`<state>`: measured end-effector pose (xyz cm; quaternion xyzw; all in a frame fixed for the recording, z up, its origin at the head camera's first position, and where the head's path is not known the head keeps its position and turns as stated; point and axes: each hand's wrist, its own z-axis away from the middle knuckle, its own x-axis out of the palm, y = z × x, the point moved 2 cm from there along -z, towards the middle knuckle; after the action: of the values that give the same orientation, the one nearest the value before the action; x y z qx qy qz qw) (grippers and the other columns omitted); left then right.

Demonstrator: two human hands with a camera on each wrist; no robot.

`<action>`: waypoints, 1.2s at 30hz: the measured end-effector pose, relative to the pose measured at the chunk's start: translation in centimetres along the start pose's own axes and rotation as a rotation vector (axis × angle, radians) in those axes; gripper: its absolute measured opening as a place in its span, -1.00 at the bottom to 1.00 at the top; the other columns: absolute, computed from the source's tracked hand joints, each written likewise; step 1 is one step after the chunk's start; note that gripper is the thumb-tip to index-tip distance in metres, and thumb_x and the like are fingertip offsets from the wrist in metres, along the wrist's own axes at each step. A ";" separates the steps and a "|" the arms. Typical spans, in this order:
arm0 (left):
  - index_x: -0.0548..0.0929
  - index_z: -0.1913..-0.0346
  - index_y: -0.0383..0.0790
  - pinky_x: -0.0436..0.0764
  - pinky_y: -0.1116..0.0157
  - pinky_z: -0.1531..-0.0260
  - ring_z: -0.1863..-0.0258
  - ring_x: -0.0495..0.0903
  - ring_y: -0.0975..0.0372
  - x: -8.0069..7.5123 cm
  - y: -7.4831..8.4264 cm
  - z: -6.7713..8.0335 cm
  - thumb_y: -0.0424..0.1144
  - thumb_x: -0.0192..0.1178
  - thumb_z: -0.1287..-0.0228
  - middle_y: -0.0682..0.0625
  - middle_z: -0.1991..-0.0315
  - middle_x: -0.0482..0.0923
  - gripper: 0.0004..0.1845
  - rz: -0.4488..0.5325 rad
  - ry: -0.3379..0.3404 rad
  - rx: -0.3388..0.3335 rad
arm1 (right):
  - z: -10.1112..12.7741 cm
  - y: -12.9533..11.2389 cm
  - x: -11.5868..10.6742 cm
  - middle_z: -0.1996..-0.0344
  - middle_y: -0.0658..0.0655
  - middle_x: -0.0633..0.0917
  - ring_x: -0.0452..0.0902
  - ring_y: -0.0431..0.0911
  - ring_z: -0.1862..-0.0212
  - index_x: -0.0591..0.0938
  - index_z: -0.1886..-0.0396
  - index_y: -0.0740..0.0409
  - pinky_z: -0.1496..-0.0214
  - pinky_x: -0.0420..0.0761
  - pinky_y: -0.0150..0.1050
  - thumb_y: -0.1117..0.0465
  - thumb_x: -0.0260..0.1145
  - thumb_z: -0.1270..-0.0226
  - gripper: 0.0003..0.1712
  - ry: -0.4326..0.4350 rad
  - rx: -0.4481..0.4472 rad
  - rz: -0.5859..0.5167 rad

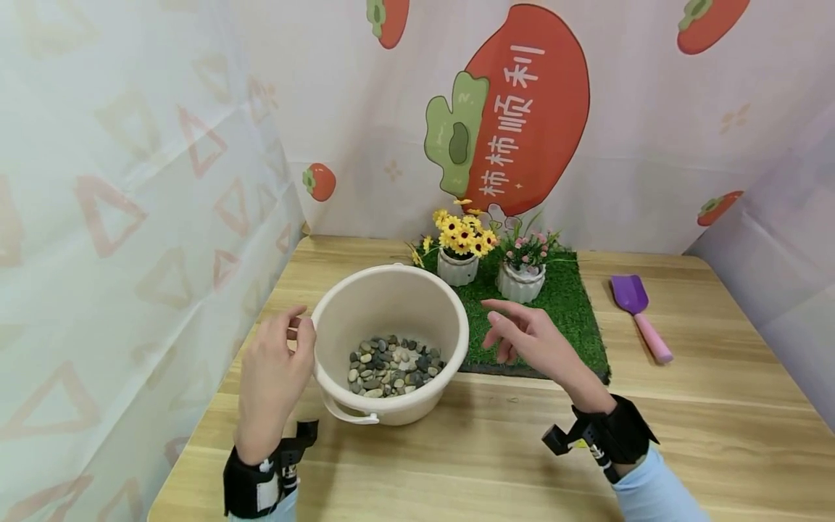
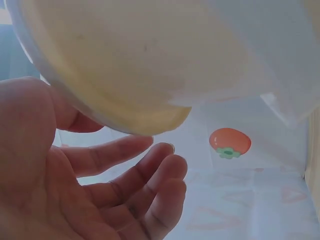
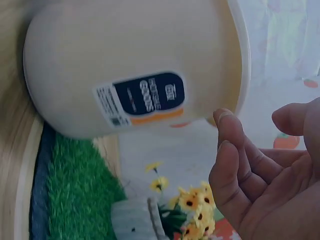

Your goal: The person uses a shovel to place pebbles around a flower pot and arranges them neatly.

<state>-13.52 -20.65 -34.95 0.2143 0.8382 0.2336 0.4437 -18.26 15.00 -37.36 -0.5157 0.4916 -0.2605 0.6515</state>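
Observation:
A cream plastic bucket stands on the wooden table with grey, tan and dark pebbles on its bottom. My left hand is at the bucket's left rim, thumb nearest it; whether it touches cannot be told. Its fingers are loosely bent, apart from the rim in the left wrist view. To the right of the bucket, my right hand hovers with fingers loosely bent and holding nothing. A dark label shows on the bucket's side in the right wrist view.
Behind and right of the bucket lies a green turf mat bearing a pot of yellow flowers and a pot of pink flowers. A purple shovel with a pink handle lies farther right. Printed cloth hangs around the table.

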 end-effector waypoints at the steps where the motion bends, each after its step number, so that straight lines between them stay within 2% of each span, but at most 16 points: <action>1: 0.63 -0.09 -0.34 0.61 0.03 0.29 0.22 0.68 0.02 0.0 -0.1 -0.4 -0.19 0.00 -0.47 -0.20 0.17 0.65 -0.65 0.003 -0.006 0.009 | 0.1 0.2 -0.3 0.22 0.26 0.70 0.64 0.04 0.34 0.35 -0.41 -0.02 0.25 0.65 -0.10 -0.12 0.03 -0.54 -0.44 0.002 0.006 0.007; 7: 0.59 -0.13 -0.36 0.65 -0.01 0.21 0.16 0.67 -0.04 0.2 -0.7 -2.6 -0.16 -0.04 -0.50 -0.25 0.06 0.62 -0.61 0.045 -0.076 0.076 | 0.6 1.0 -2.2 0.12 0.31 0.66 0.62 0.00 0.28 0.31 -0.43 0.04 0.19 0.65 -0.13 -0.09 0.02 -0.56 -0.42 -0.008 -0.002 0.047; 10: 0.58 -0.14 -0.36 0.65 -0.03 0.19 0.14 0.67 -0.06 0.3 -0.9 -4.2 -0.15 -0.06 -0.50 -0.28 0.01 0.60 -0.60 0.062 -0.095 0.111 | 0.5 1.2 -3.4 0.15 0.29 0.67 0.63 -0.01 0.31 0.33 -0.41 0.11 0.22 0.66 -0.13 -0.01 0.03 -0.57 -0.46 0.001 -0.028 0.072; 16: 0.55 -0.19 -0.34 0.59 -0.09 0.12 0.08 0.67 -0.09 0.1 -1.4 -7.0 -0.12 -0.10 -0.50 -0.30 -0.11 0.53 -0.57 0.056 -0.137 0.108 | 0.4 2.1 -6.5 0.23 0.12 0.70 0.63 -0.01 0.35 0.38 -0.38 0.17 0.32 0.66 -0.14 0.06 0.04 -0.58 -0.50 0.055 -0.110 0.080; 17: 0.54 -0.20 -0.34 0.59 -0.09 0.11 0.07 0.66 -0.10 0.0 -1.5 -7.3 -0.11 -0.10 -0.51 -0.30 -0.13 0.52 -0.56 0.053 -0.149 0.101 | -0.1 4.2 -7.5 0.18 0.09 0.70 0.63 -0.04 0.30 0.36 -0.39 0.14 0.27 0.66 -0.17 0.03 0.04 -0.58 -0.49 0.033 -0.150 0.034; 20: 0.53 -0.21 -0.32 0.57 -0.09 0.08 0.04 0.64 -0.10 0.0 -1.8 -7.9 -0.08 -0.11 -0.51 -0.30 -0.17 0.50 -0.55 0.047 -0.183 0.095 | 0.2 4.1 -8.7 0.16 0.09 0.68 0.64 -0.07 0.27 0.36 -0.40 0.08 0.24 0.66 -0.17 -0.02 0.04 -0.57 -0.47 0.045 -0.136 0.034; 23: 0.54 -0.20 -0.32 0.57 -0.08 0.07 0.04 0.63 -0.11 0.4 -2.1 -8.3 -0.06 -0.10 -0.51 -0.31 -0.15 0.49 -0.55 0.054 -0.229 0.102 | 0.2 4.8 -9.8 0.15 0.17 0.68 0.65 -0.02 0.27 0.37 -0.40 0.06 0.26 0.67 -0.13 -0.08 0.08 -0.53 -0.43 0.064 -0.124 0.034; 24: 0.55 -0.19 -0.31 0.58 -0.07 0.07 0.05 0.64 -0.10 0.6 -2.2 -8.4 -0.06 -0.08 -0.51 -0.30 -0.14 0.50 -0.55 0.056 -0.244 0.107 | 0.7 3.4 -9.6 0.17 0.20 0.68 0.66 0.03 0.29 0.36 -0.40 0.06 0.30 0.67 -0.07 -0.07 0.08 -0.53 -0.44 0.088 -0.084 0.074; 25: 0.55 -0.18 -0.30 0.59 -0.06 0.07 0.05 0.64 -0.10 0.9 -2.3 -8.5 -0.05 -0.07 -0.51 -0.29 -0.12 0.51 -0.56 0.057 -0.262 0.114 | 0.1 6.0 -10.8 0.14 0.20 0.68 0.66 0.02 0.25 0.36 -0.41 0.07 0.26 0.67 -0.10 -0.08 0.08 -0.53 -0.42 0.067 -0.114 0.034; 26: 0.56 -0.18 -0.29 0.60 -0.06 0.08 0.05 0.64 -0.10 1.1 -2.4 -8.5 -0.05 -0.06 -0.51 -0.28 -0.11 0.51 -0.56 0.058 -0.282 0.120 | -0.2 7.5 -11.5 0.11 0.18 0.67 0.66 0.02 0.23 0.34 -0.43 0.07 0.26 0.67 -0.13 -0.03 0.06 -0.56 -0.44 0.050 -0.143 0.018; 29: 0.58 -0.15 -0.29 0.61 -0.03 0.09 0.06 0.65 -0.08 1.6 -2.6 -8.8 -0.05 -0.02 -0.50 -0.26 -0.10 0.54 -0.58 0.053 -0.330 0.146 | -0.8 10.9 -13.2 0.05 0.12 0.67 0.65 -0.05 0.20 0.27 -0.48 0.03 0.28 0.64 -0.19 0.06 0.05 -0.57 -0.44 0.009 -0.188 -0.046; 31: 0.59 -0.15 -0.28 0.61 -0.02 0.08 0.04 0.64 -0.06 1.9 -2.8 -9.0 -0.04 0.00 -0.50 -0.24 -0.11 0.55 -0.58 0.055 -0.363 0.162 | -0.9 12.2 -14.1 0.04 0.12 0.67 0.65 -0.07 0.21 0.28 -0.48 0.01 0.30 0.63 -0.23 0.04 0.06 -0.57 -0.44 0.022 -0.195 -0.047; 32: 0.59 -0.14 -0.28 0.61 -0.01 0.07 0.03 0.64 -0.05 2.0 -2.9 -9.2 -0.04 0.01 -0.50 -0.22 -0.12 0.56 -0.59 0.061 -0.377 0.166 | -0.4 10.9 -13.8 0.06 0.14 0.67 0.65 -0.03 0.24 0.29 -0.47 0.00 0.35 0.63 -0.17 0.05 0.07 -0.56 -0.45 0.054 -0.174 -0.011; 35: 0.61 -0.12 -0.25 0.61 0.02 0.07 0.03 0.63 0.00 2.2 -3.1 -9.5 -0.02 0.04 -0.48 -0.18 -0.08 0.61 -0.60 0.074 -0.409 0.167 | 0.0 11.0 -14.4 0.07 0.15 0.68 0.66 -0.01 0.23 0.32 -0.46 -0.03 0.34 0.65 -0.13 0.01 0.08 -0.55 -0.45 0.090 -0.150 0.015; 36: 0.61 -0.11 -0.22 0.61 0.04 0.07 0.04 0.64 0.03 2.3 -3.2 -9.5 0.00 0.04 -0.48 -0.15 -0.05 0.62 -0.60 0.077 -0.420 0.158 | 0.3 10.4 -14.3 0.08 0.17 0.67 0.66 0.01 0.24 0.34 -0.44 -0.02 0.32 0.66 -0.08 -0.04 0.08 -0.54 -0.45 0.115 -0.115 0.039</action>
<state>-23.22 -23.84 -33.56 0.3243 0.7343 0.1341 0.5811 -25.19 30.70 -41.74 -0.5269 0.5525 -0.2481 0.5963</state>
